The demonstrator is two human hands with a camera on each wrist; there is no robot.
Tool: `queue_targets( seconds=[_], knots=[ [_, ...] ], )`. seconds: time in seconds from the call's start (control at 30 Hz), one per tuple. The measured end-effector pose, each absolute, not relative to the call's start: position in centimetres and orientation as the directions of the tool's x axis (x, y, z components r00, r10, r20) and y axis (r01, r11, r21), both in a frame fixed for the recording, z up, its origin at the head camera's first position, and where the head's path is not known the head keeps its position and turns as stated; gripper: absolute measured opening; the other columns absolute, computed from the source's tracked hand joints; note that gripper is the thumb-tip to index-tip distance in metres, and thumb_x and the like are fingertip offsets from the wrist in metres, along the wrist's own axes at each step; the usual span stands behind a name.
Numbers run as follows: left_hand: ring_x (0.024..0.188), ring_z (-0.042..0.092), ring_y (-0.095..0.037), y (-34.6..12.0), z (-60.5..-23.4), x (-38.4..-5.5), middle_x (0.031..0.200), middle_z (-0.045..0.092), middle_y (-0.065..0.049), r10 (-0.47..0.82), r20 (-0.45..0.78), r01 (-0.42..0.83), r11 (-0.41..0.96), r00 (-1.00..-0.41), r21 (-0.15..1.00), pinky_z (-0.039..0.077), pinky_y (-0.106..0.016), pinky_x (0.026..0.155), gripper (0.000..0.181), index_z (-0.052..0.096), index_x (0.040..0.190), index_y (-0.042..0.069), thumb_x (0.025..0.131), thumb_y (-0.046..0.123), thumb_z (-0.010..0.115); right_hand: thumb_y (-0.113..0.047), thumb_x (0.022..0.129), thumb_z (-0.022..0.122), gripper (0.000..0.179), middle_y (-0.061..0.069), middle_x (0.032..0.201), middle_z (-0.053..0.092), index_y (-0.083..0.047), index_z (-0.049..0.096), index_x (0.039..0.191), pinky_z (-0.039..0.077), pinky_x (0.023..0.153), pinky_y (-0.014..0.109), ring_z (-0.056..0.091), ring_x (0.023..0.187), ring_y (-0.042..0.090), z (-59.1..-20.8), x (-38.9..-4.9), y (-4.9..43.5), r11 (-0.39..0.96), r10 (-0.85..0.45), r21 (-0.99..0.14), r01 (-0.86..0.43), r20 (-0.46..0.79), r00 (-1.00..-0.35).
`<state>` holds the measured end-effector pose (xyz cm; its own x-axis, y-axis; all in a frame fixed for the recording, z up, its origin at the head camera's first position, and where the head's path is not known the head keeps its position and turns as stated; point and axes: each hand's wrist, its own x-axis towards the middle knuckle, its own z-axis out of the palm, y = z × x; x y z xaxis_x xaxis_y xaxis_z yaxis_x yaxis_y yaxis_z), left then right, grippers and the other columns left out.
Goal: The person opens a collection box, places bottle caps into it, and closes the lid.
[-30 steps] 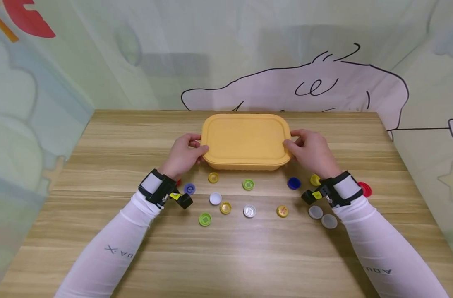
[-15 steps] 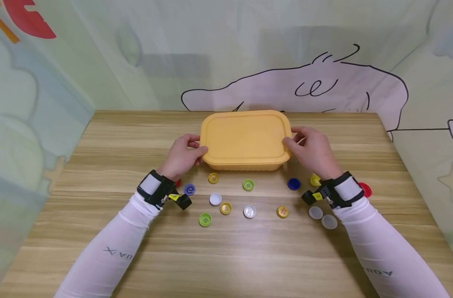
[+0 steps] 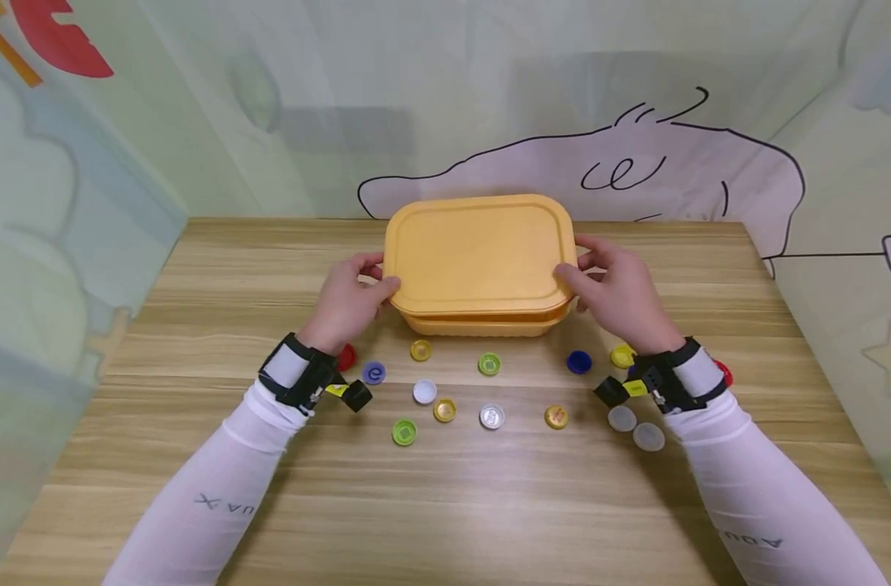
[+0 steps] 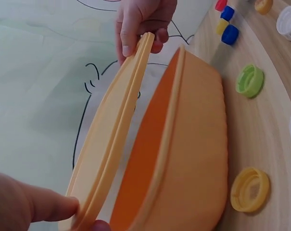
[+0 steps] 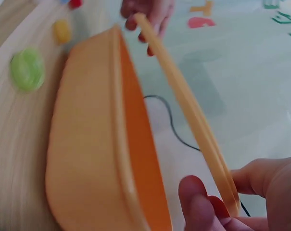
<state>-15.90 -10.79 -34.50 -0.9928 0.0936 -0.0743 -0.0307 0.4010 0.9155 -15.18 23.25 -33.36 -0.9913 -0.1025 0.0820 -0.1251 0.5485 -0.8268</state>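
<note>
An orange-yellow lid (image 3: 480,254) is raised off a matching rectangular plastic box (image 3: 482,327) near the back of the table. My left hand (image 3: 347,301) pinches the lid's left end, thumb on top and fingers beneath. At the opposite end, my right hand (image 3: 615,291) grips it in the same way. Both wrist views show a gap between the lid (image 4: 111,130) and the rim of the box (image 5: 94,130). The orange inner wall shows through that gap, while the bottom of the box is hidden.
Several bottle caps lie in front of the box, among them a green cap (image 3: 490,364), a dark blue cap (image 3: 579,362), a white cap (image 3: 425,391) and a gold cap (image 3: 444,409). Two translucent discs (image 3: 648,436) lie by the right wrist. A printed curtain (image 3: 445,106) hangs behind the wooden table (image 3: 445,513).
The lid has come up off the box and shifted slightly back, with both hands rising along with it. The box and caps have stayed in place.
</note>
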Motion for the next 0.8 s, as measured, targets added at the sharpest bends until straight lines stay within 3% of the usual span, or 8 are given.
queue_targets(
  seconds=[0.2,0.4,0.6,0.8],
  knots=[
    [0.075,0.060,-0.027,-10.3,-33.3,-15.6,0.106,0.050,-0.008,0.145,-0.014,0.041,0.366,-0.989,0.930,0.050,-0.026,0.058,0.051,0.045,0.136,0.006,0.090,0.019,0.064,-0.021,0.089,0.065,0.063,0.019,0.105,0.056,-0.009,0.035,0.143,0.056,0.062,0.032,0.062,0.077,0.032,-32.7,-15.0,24.2,0.219,-0.088,-0.974,-0.059,0.040,-0.995],
    [0.075,0.060,-0.022,-9.7,-32.5,-15.3,0.105,0.050,-0.007,0.227,0.051,0.125,0.323,-0.973,0.938,0.051,-0.030,0.060,0.054,0.045,0.138,0.010,0.090,0.024,0.065,-0.016,0.088,0.066,0.062,0.018,0.109,0.056,-0.007,0.037,0.141,0.055,0.063,0.028,0.061,0.080,0.030,-32.2,-14.8,25.8,0.007,-0.039,-0.999,-0.036,0.036,-0.999],
    [0.082,0.059,-0.020,-10.0,-32.0,-14.9,0.106,0.051,-0.006,0.242,0.156,0.230,0.318,-0.958,0.920,0.053,-0.043,0.066,0.050,0.047,0.135,0.013,0.091,0.029,0.063,-0.011,0.088,0.065,0.059,0.015,0.112,0.056,-0.004,0.038,0.140,0.055,0.063,0.026,0.062,0.085,0.027,-31.7,-14.6,28.6,-0.156,0.001,-0.987,-0.038,0.038,-0.999],
    [0.093,0.054,-0.014,-11.9,-31.7,-14.8,0.116,0.051,-0.004,0.192,0.263,0.325,0.473,-0.945,0.819,0.051,-0.036,0.075,0.054,0.047,0.137,0.015,0.090,0.040,0.061,-0.013,0.083,0.071,0.061,0.013,0.120,0.058,-0.009,0.044,0.138,0.054,0.069,0.029,0.061,0.095,0.028,-30.9,-14.2,32.8,-0.223,0.132,-0.975,0.005,-0.036,-0.991]
  ],
)
